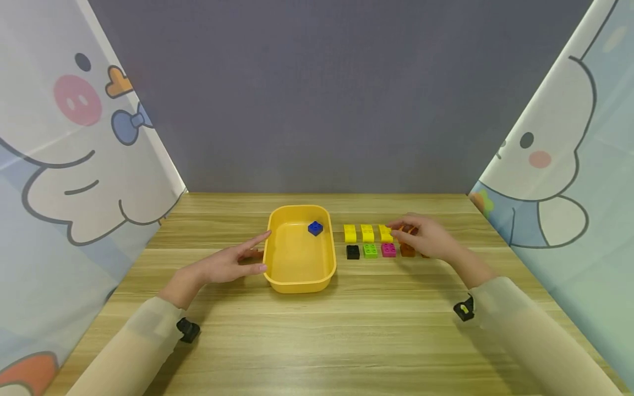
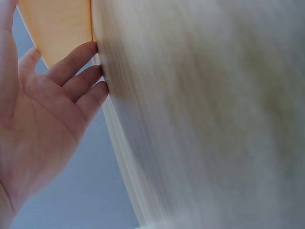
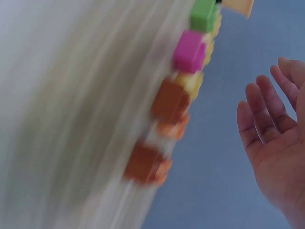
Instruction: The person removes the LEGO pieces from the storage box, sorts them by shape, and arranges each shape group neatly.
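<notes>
A yellow plastic tray (image 1: 297, 287) stands on the table with a blue toy brick (image 1: 315, 229) inside, near its far right. My left hand (image 1: 225, 266) touches the tray's left side, fingers extended and thumb apart. Over the right part of the brick rows hovers my right hand (image 1: 427, 236); its fingers are loosely bent and hold nothing in the right wrist view. Nearest to its fingertips is a yellow brick (image 1: 384, 233). Orange-brown bricks (image 3: 170, 101) lie below this hand, partly hidden by it in the head view.
Left of the right hand are two more yellow bricks, one (image 1: 350, 233) at the row's left end. In the nearer row lie a black brick (image 1: 353, 252), a green brick (image 1: 370, 251) and a pink brick (image 1: 388, 251). A grey panel (image 1: 317, 99) rises behind the table.
</notes>
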Available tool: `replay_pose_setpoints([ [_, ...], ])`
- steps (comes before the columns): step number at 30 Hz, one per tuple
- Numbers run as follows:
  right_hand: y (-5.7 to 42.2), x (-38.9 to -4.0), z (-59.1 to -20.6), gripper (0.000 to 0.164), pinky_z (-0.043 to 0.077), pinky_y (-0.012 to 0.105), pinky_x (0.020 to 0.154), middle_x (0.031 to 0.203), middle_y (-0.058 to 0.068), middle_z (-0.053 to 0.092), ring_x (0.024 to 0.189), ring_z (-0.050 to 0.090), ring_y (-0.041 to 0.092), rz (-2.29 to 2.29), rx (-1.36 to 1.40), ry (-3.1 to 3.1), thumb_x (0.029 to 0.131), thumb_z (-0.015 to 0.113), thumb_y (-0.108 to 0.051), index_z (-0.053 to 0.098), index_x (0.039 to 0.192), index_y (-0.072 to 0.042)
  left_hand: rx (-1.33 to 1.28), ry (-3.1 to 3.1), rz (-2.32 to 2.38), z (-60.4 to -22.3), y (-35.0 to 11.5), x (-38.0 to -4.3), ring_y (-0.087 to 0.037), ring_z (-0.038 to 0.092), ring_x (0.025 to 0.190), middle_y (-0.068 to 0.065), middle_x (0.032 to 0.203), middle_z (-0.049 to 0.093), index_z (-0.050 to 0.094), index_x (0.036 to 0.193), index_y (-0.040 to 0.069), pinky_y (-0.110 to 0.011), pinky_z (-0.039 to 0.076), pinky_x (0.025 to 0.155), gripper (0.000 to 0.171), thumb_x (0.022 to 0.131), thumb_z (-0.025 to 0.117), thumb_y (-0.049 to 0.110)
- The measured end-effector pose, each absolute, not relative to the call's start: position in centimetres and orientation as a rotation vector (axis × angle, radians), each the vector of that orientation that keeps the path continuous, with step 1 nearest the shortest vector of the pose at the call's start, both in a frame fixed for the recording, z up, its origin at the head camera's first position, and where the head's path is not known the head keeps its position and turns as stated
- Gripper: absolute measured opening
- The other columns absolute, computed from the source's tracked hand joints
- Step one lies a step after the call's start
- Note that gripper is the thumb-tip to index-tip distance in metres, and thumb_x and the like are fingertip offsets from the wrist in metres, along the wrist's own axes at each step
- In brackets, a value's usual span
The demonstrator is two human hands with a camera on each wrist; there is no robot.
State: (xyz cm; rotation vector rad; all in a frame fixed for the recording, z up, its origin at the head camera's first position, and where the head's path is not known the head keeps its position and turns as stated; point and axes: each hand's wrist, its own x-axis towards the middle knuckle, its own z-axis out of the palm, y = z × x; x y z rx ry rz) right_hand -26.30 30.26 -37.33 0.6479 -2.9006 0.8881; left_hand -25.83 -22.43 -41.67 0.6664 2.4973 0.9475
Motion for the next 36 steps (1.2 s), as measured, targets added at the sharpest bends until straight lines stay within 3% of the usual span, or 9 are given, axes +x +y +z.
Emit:
replay_pose_setpoints([
  [4, 27.0, -27.4, -37.0, 0.027, 0.058, 0.039, 0.091, 0.12, 0.003, 0.074, 0.103, 0.068, 0.02, 0.94, 0.725, -2.88, 0.112, 0.066, -0.03, 0.076, 0.134, -0.017, 0.667, 2.498, 0.951, -41.6, -22.4, -25.8, -0.047, 0.043, 0.16, -0.018, 0.169, 0.051, 0.012, 0.178, 0.039, -0.078, 0.029, 0.127, 0.094, 0.106, 0.07, 0.056],
  [16, 18.1, -31.3, -37.4, 0.034, 0.054, 0.056, 0.11, 0.141, 0.011, 0.073, 0.127, 0.067, 0.03, 1.121, 0.905, -2.845, 0.113, 0.065, -0.026, 0.071, 0.144, -0.013, 0.664, 2.491, 0.957, -41.4, -22.3, -25.6, -0.046, 0.043, 0.16, -0.017, 0.169, 0.052, 0.012, 0.177, 0.042, -0.077, 0.029, 0.128, 0.093, 0.105, 0.07, 0.057],
  [19, 16.4, -32.1, -37.6, 0.036, 0.048, 0.061, 0.118, 0.144, 0.013, 0.072, 0.135, 0.064, 0.033, 1.116, 0.948, -2.838, 0.112, 0.066, -0.025, 0.07, 0.145, -0.011, 0.659, 2.499, 0.947, -41.5, -22.4, -25.6, -0.047, 0.043, 0.16, -0.017, 0.169, 0.052, 0.012, 0.177, 0.043, -0.078, 0.029, 0.127, 0.094, 0.105, 0.07, 0.057],
  [23, 14.5, -33.1, -38.0, 0.037, 0.029, 0.062, 0.131, 0.139, 0.011, 0.074, 0.144, 0.056, 0.034, 0.948, 0.981, -2.88, 0.11, 0.068, -0.024, 0.07, 0.146, -0.012, 0.648, 2.502, 0.945, -41.5, -22.5, -25.6, -0.047, 0.043, 0.159, -0.017, 0.168, 0.053, 0.012, 0.176, 0.044, -0.078, 0.03, 0.127, 0.094, 0.105, 0.07, 0.058],
  [27, 13.2, -33.5, -38.5, 0.038, 0.013, 0.064, 0.132, 0.142, 0.002, 0.074, 0.153, 0.047, 0.033, 0.684, 0.985, -2.963, 0.11, 0.069, -0.026, 0.071, 0.147, -0.017, 0.654, 2.503, 0.946, -41.6, -22.5, -25.6, -0.046, 0.044, 0.159, -0.016, 0.168, 0.053, 0.012, 0.177, 0.043, -0.077, 0.03, 0.127, 0.094, 0.105, 0.07, 0.058],
  [36, 12.1, -33.8, -38.7, 0.036, 0.007, 0.071, 0.134, 0.146, -0.005, 0.074, 0.162, 0.038, 0.028, 0.351, 1.017, -3.011, 0.111, 0.064, -0.022, 0.073, 0.145, -0.023, 0.642, 2.506, 0.937, -41.5, -22.5, -25.6, -0.047, 0.043, 0.159, -0.015, 0.168, 0.054, 0.011, 0.177, 0.044, -0.078, 0.03, 0.126, 0.094, 0.105, 0.07, 0.059],
])
